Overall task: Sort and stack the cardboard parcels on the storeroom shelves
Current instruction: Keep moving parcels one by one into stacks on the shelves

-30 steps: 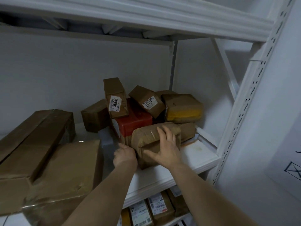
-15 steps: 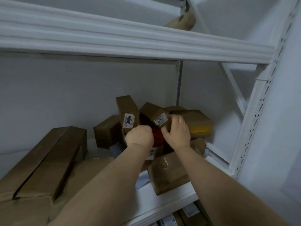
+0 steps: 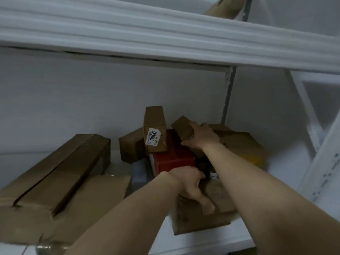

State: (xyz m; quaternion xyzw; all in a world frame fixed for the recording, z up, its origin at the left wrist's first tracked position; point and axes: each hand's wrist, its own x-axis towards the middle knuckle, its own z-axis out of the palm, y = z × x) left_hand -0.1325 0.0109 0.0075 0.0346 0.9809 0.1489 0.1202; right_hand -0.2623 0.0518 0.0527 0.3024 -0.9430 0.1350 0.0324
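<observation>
The right hand grips the small brown parcel atop the pile at the back of the shelf, above the red box and beside the upright parcel labelled 3006. The left hand lies on the front parcel, fingers seemingly hooked over its far edge.

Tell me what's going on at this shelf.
A person is sorting a jumble of cardboard parcels on a white shelf. The right hand grips a small brown parcel atop the jumble at the back, while the left hand holds a larger brown parcel lying at the shelf's front edge.
</observation>
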